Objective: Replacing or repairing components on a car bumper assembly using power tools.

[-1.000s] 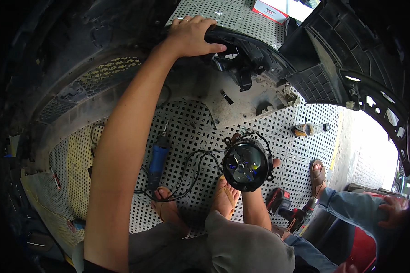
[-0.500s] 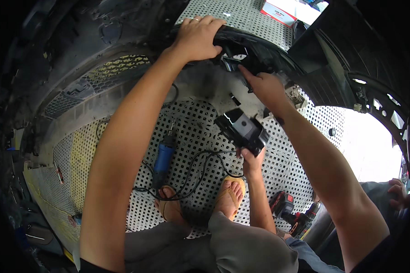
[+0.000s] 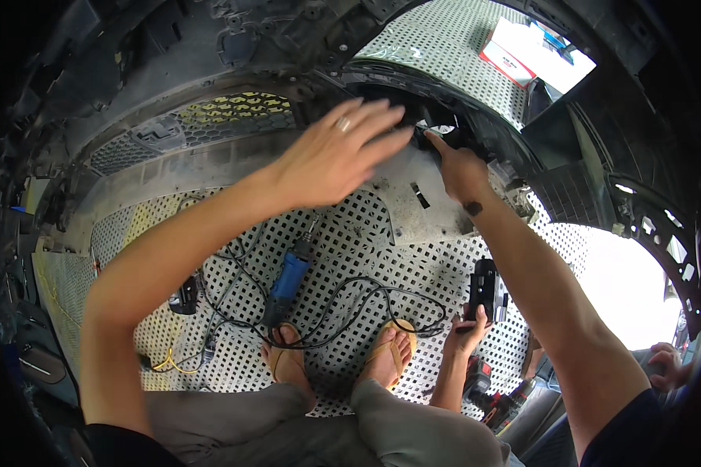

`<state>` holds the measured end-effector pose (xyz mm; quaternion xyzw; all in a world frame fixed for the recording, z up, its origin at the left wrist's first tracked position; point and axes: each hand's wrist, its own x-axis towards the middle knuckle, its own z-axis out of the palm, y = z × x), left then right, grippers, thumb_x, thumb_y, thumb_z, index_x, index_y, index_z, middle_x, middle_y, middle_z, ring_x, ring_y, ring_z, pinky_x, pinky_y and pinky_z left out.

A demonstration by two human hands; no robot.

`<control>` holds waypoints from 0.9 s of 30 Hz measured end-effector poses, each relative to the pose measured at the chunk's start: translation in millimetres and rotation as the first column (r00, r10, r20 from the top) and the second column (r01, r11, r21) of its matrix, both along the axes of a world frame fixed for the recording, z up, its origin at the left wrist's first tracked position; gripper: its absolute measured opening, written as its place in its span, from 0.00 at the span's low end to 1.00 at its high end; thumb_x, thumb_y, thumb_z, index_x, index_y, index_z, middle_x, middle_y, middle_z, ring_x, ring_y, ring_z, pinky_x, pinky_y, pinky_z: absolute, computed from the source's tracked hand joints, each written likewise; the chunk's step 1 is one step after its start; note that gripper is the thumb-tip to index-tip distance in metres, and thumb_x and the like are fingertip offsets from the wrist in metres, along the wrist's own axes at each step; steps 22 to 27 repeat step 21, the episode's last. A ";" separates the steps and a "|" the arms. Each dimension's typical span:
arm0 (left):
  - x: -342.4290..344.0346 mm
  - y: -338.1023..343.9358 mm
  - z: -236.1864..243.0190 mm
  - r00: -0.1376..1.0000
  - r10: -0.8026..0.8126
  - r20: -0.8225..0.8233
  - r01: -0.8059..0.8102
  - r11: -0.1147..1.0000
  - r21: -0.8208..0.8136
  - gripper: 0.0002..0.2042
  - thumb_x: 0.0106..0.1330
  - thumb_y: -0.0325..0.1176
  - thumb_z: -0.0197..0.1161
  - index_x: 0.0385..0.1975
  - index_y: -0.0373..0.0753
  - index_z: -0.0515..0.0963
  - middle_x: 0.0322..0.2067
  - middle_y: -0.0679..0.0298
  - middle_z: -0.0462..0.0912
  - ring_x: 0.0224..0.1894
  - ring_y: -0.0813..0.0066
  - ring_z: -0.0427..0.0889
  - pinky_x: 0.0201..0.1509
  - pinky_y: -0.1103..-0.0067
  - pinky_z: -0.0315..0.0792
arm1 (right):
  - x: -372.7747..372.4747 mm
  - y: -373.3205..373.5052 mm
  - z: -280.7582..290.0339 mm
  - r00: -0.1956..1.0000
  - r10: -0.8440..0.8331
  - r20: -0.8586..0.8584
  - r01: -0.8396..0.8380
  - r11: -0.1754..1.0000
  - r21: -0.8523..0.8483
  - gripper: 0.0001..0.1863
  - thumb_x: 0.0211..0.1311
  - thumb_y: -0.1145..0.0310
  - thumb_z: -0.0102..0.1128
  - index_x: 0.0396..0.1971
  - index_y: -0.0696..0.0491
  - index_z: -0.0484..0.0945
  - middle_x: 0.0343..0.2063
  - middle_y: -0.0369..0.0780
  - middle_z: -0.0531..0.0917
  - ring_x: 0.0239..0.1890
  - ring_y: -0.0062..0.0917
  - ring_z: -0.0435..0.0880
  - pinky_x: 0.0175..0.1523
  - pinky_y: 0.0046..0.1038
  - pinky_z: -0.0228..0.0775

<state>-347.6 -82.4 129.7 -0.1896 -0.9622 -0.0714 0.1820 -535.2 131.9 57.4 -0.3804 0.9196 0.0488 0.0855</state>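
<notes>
A large dark car bumper (image 3: 156, 117), its inner side towards me, arches across the far part of the view. My left hand (image 3: 343, 152) is open in the air in front of it, fingers spread and blurred, a ring on one. To its right, my right hand (image 3: 463, 173) has its index finger stretched out at a gap in the bumper; its other fingers are mostly hidden underneath. A co-worker's hand (image 3: 467, 331) grips a black plastic housing (image 3: 484, 288) below my right forearm.
A blue corded power tool (image 3: 290, 272) lies between my arms, its black cable (image 3: 343, 292) looping near my feet. A red-and-black cordless drill (image 3: 494, 397) sits at lower right. Another hand (image 3: 666, 366) shows at the right edge. Beyond the bumper lies a white-and-red box (image 3: 510, 58).
My left hand has come off the bumper's edge and moved towards me. The co-worker's hand has shifted the black housing right and nearer. My right hand stays at the gap; the view has shifted.
</notes>
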 end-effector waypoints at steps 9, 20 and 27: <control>294.7 -15.0 -28.5 0.519 0.091 0.850 -0.387 0.912 0.139 0.24 0.61 0.37 0.74 0.58 0.40 0.80 0.50 0.53 0.86 0.49 0.58 0.87 0.52 0.65 0.81 | 2.9 -10.0 2.0 0.994 -0.019 0.105 0.016 0.999 0.035 0.46 0.64 0.75 0.58 0.79 0.29 0.52 0.39 0.48 0.85 0.42 0.44 0.88 0.49 0.41 0.82; 294.8 122.7 -107.9 0.448 -0.647 0.617 -0.786 0.044 0.617 0.44 0.68 0.48 0.71 0.78 0.39 0.55 0.72 0.51 0.65 0.74 0.61 0.65 0.74 0.60 0.65 | 14.3 -63.0 39.8 0.696 0.629 0.347 -0.591 0.227 0.774 0.32 0.60 0.77 0.54 0.68 0.54 0.75 0.54 0.38 0.88 0.66 0.30 0.80 0.70 0.30 0.70; 291.9 128.5 -111.4 0.601 -0.631 0.490 -0.731 -0.186 0.657 0.46 0.68 0.52 0.70 0.78 0.40 0.52 0.73 0.53 0.64 0.76 0.61 0.62 0.75 0.57 0.62 | 17.4 -63.7 43.9 0.695 0.633 0.342 -0.588 0.225 0.777 0.32 0.60 0.77 0.54 0.68 0.54 0.75 0.54 0.38 0.88 0.66 0.30 0.80 0.70 0.30 0.70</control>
